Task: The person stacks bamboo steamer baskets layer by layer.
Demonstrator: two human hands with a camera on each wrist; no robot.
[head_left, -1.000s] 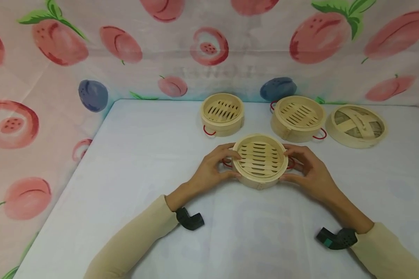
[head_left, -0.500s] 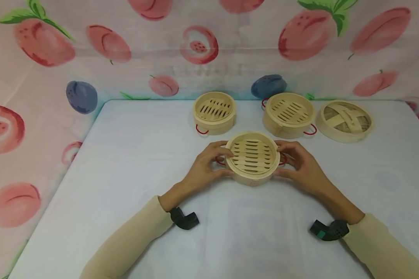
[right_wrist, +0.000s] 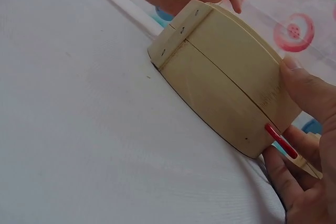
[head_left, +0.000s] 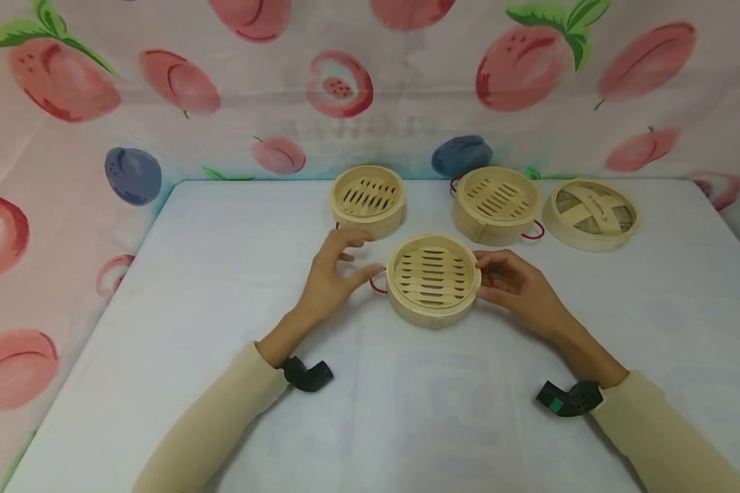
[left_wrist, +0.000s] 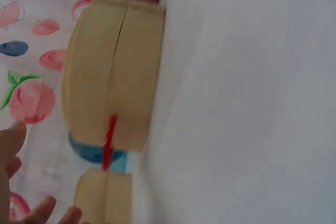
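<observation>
A round bamboo steamer basket (head_left: pixel 433 281) with a slatted floor and red loop handles sits upright on the white table in the head view. My right hand (head_left: pixel 524 287) grips its right side, thumb at the rim and fingers behind by the red handle (right_wrist: pixel 281 141). My left hand (head_left: pixel 333 277) is off the basket to the left, fingers spread apart, its thumb tip close to the left handle (head_left: pixel 378 282). In the left wrist view a gap shows between those fingers and the basket's wall (left_wrist: pixel 115 72).
Behind, a second steamer basket (head_left: pixel 368 200) stands at the back left, just beyond my left fingers. A taller steamer basket (head_left: pixel 497 204) stands at the back right, with a woven bamboo lid (head_left: pixel 592 213) beside it. A fruit-print cloth (head_left: pixel 395 89) hangs behind the table.
My left hand has let go of the basket and moved left, its fingers opening. My right hand keeps its grip. The head view has shifted slightly, so everything appears further left.
</observation>
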